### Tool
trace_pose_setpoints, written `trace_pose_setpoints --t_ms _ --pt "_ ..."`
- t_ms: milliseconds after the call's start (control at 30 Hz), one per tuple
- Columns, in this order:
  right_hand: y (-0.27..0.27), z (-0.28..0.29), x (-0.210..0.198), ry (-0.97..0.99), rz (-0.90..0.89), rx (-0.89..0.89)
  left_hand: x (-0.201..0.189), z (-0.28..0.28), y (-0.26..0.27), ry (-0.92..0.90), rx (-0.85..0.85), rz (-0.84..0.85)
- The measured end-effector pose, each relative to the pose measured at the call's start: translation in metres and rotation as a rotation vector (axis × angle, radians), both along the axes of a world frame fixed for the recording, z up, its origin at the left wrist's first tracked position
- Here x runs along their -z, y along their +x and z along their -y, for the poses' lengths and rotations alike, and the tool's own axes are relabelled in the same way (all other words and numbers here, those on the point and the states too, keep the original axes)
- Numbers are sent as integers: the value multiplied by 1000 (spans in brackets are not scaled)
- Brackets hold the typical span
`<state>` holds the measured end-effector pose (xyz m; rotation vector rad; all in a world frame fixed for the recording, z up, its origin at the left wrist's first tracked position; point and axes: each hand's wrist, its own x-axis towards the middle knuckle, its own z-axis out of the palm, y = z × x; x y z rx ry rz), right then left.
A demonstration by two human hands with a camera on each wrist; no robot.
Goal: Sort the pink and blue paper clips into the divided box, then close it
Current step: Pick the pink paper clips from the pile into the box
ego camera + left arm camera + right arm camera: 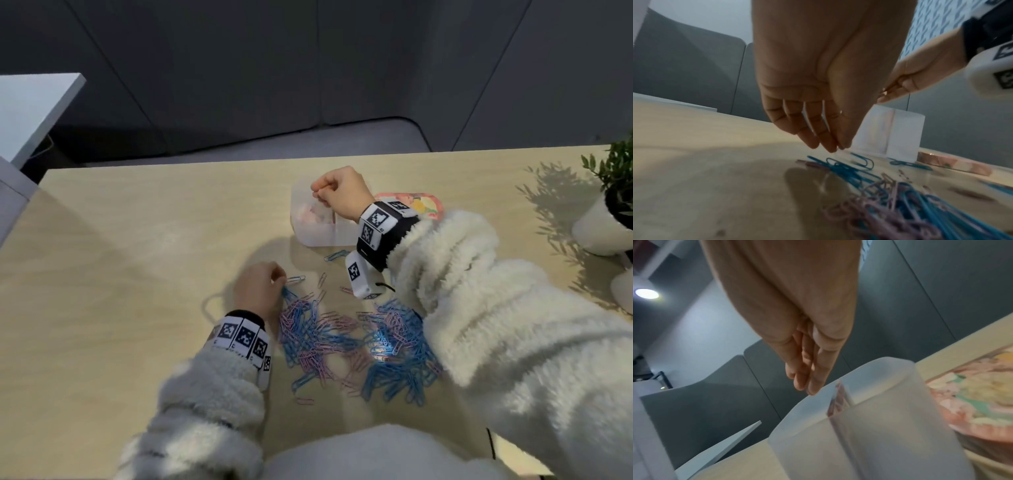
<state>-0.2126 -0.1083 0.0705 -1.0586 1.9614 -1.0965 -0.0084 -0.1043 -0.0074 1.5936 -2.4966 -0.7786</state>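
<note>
A mixed pile of pink and blue paper clips (pixel 359 342) (pixel 900 203) lies on the wooden table (pixel 137 257). Behind it stands the translucent divided box (pixel 318 236) (pixel 890 134) (pixel 859 434), open, with pink clips (pixel 317 214) in its left compartment. My left hand (pixel 279 279) (pixel 836 147) is at the pile's far left corner. Its fingers are straight, the thumb is against them, and the tips are just above some blue clips. My right hand (pixel 318 195) (pixel 807 387) hovers over the box's left compartment with its fingers bunched and pointing down. I see no clip between them.
The flowery pink lid (pixel 424 205) (pixel 972 402) lies flat right of the box. A few loose blue clips (pixel 337 255) rest between box and pile. A potted plant (pixel 613 192) stands at the table's right edge. A white desk corner (pixel 30 109) is at far left.
</note>
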Motion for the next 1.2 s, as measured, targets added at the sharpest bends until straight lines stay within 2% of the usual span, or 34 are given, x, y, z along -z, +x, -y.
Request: trace_pose_setpoints --t_ms 100,167,200,267,333,533,633,700,767,867,900,967,1033,1133,1200 --pt "1 -26 0 -69 5 -3 4 -1 -3 -142 40 39" --pt "3 -53 9 2 -30 -89 5 -6 -12 -224 127 51" --pt "4 -67 18 87 -109 -164 5 -10 -18 -239 177 62" --pt "9 -90 42 269 -290 -288 7 -16 -32 -233 261 93" --pt "14 -106 62 380 -380 -294 9 -21 -46 -209 300 133" --pt "28 -120 81 422 -395 -296 14 -26 -65 -124 357 194" --pt "27 -121 83 447 -397 -316 9 -29 -63 -28 409 127" --pt "27 -122 84 458 -433 -347 6 -30 -57 56 344 5" --pt "26 -126 84 454 -446 -374 7 -26 -49 167 209 -146" --pt "21 -132 83 416 -386 -384 6 -20 -41 487 -1 -308" --pt "20 -133 82 400 -372 -391 6 -19 -39 534 -36 -314" --pt "21 -136 79 364 -359 -448 6 -20 -39 488 -12 -264" --pt "27 -140 78 331 -386 -553 9 -25 -40 346 64 -161" --pt "36 -146 79 307 -507 -677 17 -33 -41 128 217 15" --pt "39 -147 82 305 -595 -701 18 -36 -43 48 297 55"
